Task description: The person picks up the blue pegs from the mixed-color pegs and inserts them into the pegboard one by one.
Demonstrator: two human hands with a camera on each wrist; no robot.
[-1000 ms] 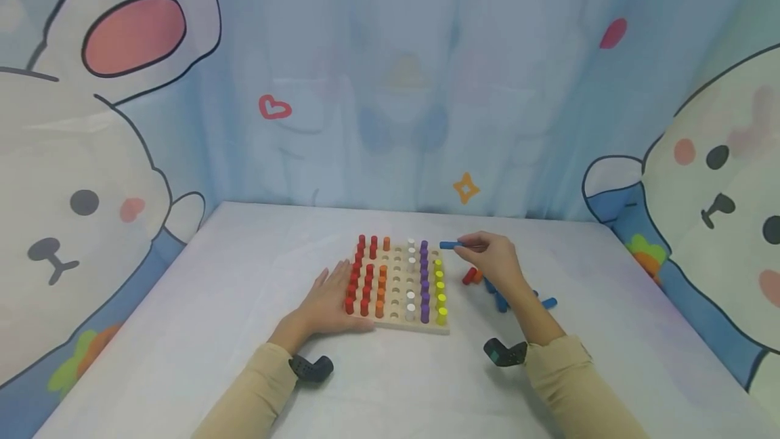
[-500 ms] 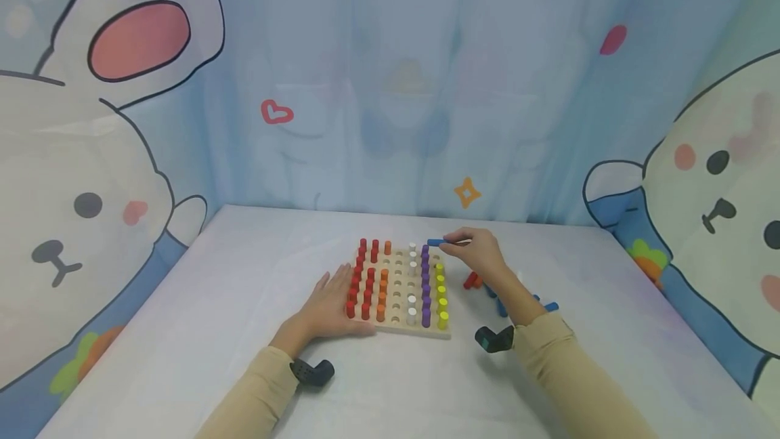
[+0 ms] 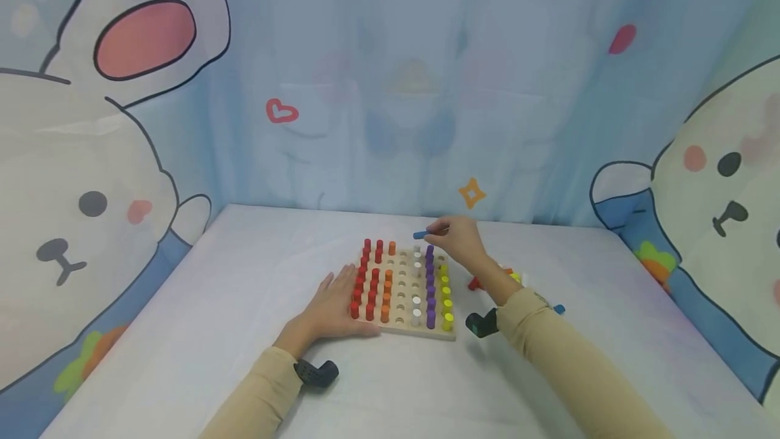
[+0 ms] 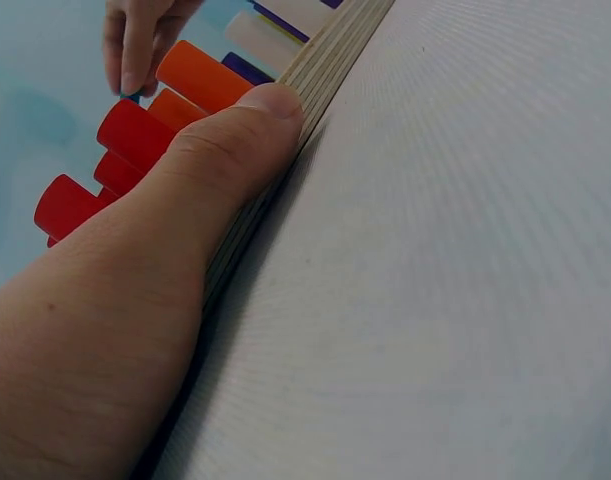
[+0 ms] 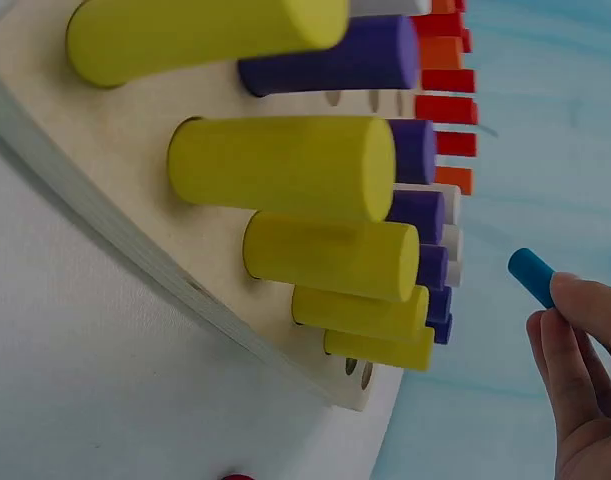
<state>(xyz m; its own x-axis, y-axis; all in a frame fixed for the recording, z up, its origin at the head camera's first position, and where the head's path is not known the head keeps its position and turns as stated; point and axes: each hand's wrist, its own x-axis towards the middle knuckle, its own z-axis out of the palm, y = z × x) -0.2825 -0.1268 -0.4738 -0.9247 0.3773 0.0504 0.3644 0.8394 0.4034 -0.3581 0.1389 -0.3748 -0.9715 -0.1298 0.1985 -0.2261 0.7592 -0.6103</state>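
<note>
Fingertips of the right hand [image 3: 458, 242] pinch a blue peg [image 3: 420, 235], held out sideways to the left and raised clear of the wooden board [image 3: 420, 333]. The left hand [image 3: 329, 307] grasps nothing; its fingers lie extended along the board's left side, and its thumb rests against the near edge.

The board sits between the hands. From the left hand outward stand red pegs [image 3: 370, 313], orange pegs [image 3: 385, 314], a column of bare holes, white pegs [image 3: 416, 318], purple pegs [image 3: 430, 320] and yellow pegs [image 3: 447, 322], with gaps in several columns.

Over the last second, the right hand has carried the blue peg leftward, from beyond the board's far right corner to beyond the far end of the white pegs. The left hand has stayed at its place beside the board. So the peg is now closer to the bare column, though it is seated in no hole. Below the right forearm, partly covered by it, lie loose pegs, including a red one [image 3: 474, 284] and a blue one [image 3: 559, 309].
</note>
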